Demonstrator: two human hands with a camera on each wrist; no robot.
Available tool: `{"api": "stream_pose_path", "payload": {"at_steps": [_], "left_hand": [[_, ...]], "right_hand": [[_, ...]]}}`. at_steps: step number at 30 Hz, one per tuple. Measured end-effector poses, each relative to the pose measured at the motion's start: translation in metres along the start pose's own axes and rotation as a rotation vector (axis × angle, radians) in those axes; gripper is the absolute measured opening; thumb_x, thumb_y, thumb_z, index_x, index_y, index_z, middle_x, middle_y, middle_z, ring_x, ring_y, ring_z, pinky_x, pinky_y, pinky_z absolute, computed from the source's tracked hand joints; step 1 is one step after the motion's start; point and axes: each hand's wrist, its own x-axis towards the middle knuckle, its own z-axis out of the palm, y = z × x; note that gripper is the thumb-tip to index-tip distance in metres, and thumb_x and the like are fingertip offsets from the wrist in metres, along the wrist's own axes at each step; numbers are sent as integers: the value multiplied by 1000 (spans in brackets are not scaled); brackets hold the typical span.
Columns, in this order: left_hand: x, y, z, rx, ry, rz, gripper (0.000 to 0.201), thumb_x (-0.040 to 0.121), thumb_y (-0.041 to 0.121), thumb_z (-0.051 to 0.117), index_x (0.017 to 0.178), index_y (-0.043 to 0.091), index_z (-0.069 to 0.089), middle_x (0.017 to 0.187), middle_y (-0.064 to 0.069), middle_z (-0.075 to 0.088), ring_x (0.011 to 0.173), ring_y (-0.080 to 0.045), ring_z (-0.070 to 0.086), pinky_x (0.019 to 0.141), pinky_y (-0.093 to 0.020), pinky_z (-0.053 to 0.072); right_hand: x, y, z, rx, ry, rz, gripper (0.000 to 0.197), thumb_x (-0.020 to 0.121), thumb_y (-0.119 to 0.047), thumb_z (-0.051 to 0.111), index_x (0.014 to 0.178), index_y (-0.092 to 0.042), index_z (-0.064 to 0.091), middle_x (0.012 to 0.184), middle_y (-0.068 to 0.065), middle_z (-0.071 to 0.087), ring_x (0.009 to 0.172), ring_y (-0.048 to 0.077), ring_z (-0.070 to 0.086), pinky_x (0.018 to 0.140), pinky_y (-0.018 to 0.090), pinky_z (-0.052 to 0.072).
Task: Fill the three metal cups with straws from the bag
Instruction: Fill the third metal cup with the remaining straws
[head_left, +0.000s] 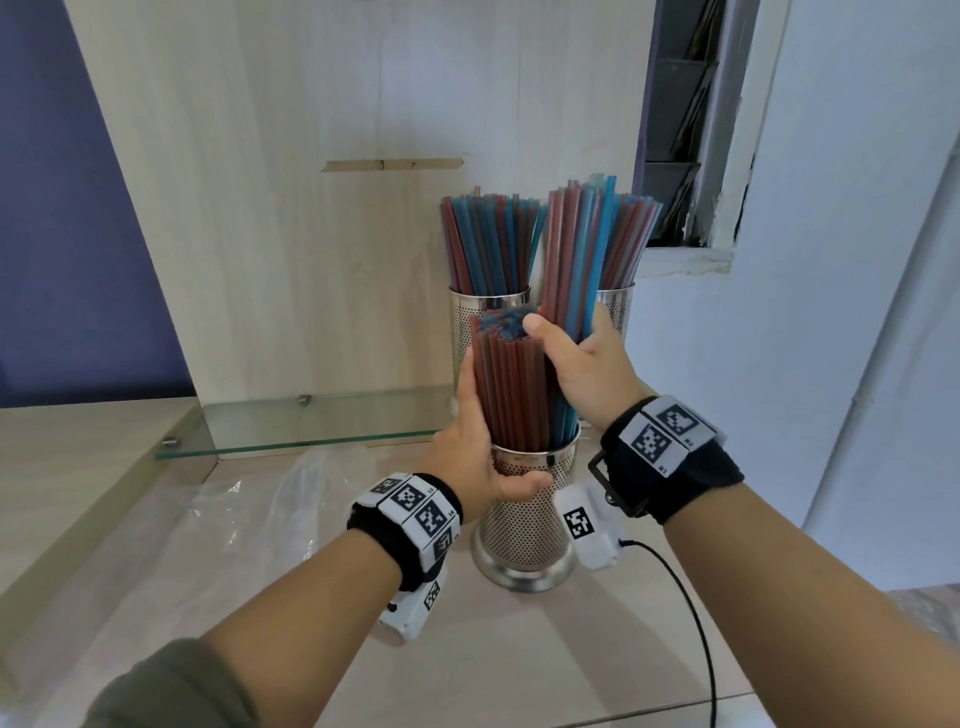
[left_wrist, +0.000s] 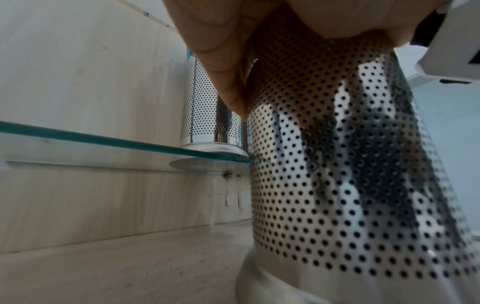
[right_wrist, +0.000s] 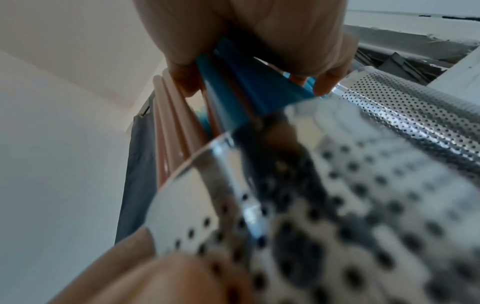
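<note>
Near the counter's front edge, left hand wraps the front cup at its rim, right hand curls round the straws standing in it; light, slippery, bendable, best gripped mid-bundle, cup held by its wall.

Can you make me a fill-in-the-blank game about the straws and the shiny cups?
1. The left hand grips the near metal cup by its ____.
2. The straws in that cup are red and ____.
3. The two far cups stand on a ____ shelf.
4. The right hand holds the near cup's ____.

Missing words: rim; blue; glass; straws
</note>
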Motion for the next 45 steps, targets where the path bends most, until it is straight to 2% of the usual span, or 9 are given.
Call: {"api": "stream_pose_path", "payload": {"at_steps": [5, 9, 11, 14, 21, 24, 30, 39, 45], "left_hand": [[-1, 3, -1, -9, -2, -7, 145, 59, 45, 87, 138, 43, -35, 144, -5, 44, 116, -25, 58, 100, -48, 47], [-3, 5, -1, -7, -6, -24, 145, 62, 42, 87, 138, 42, -37, 142, -1, 47, 115, -22, 58, 102, -40, 45], [-3, 6, -1, -17, -16, -31, 145, 63, 40, 87, 137, 42, -38, 141, 0, 49, 113, -20, 58, 102, -37, 44], [-3, 6, -1, -21, -23, -32, 145, 63, 40, 87, 139, 40, -36, 141, -1, 48, 114, -21, 58, 101, -35, 42], [-2, 5, -1, -39, -18, -44, 145, 62, 38, 88, 136, 44, -36, 139, 1, 49, 114, -17, 57, 104, -37, 41], [-2, 5, 0, -25, -10, -45, 145, 62, 39, 88, 136, 45, -37, 138, -1, 51, 114, -21, 58, 101, -36, 41], [-4, 7, -2, -40, -23, -39, 145, 62, 39, 88, 136, 45, -37, 140, -1, 48, 112, -18, 57, 104, -41, 42], [-4, 7, -1, -21, -17, -39, 145, 62, 41, 87, 137, 43, -37, 142, 0, 47, 110, -14, 56, 100, -36, 44], [-4, 6, 0, -39, -10, -40, 145, 63, 38, 87, 136, 45, -38, 138, 2, 50, 108, -14, 58, 100, -35, 44]], "right_hand": [[5, -14, -12, 68, -213, 44, 37, 91, -35, 64, 121, -21, 47, 117, -1, 63, 106, 8, 63, 99, 39, 51], [18, -38, -22, -44, -126, -93, 87, 89, -44, 63, 152, -22, 8, 151, -5, 28, 137, 8, 32, 113, 27, 35], [26, -54, -27, -215, -55, -330, 98, 87, -51, 61, 154, -15, 0, 160, 5, 12, 147, 15, 15, 120, 38, 21], [42, -73, -30, -526, -84, -640, 78, 92, -48, 55, 153, -16, 18, 161, 8, 17, 149, 21, 13, 120, 43, 16], [63, -71, -18, -647, -185, -743, 34, 92, -28, 60, 123, -15, 63, 125, 3, 60, 121, 18, 52, 103, 24, 32], [65, -66, -8, -609, -96, -735, 23, 83, -18, 59, 103, -9, 66, 99, 2, 59, 98, 23, 55, 86, 21, 33], [50, -44, -9, -444, 164, -694, 9, 80, -8, 58, 86, -3, 61, 87, 2, 54, 87, 20, 51, 78, 13, 33], [37, -40, -15, -518, -99, -624, 15, 91, -17, 56, 100, -11, 66, 92, -6, 56, 93, 16, 53, 81, 13, 35], [35, -57, -37, -388, -261, -571, 41, 98, -14, 46, 138, -18, 50, 136, -12, 49, 128, -5, 39, 107, 4, 24]]}}
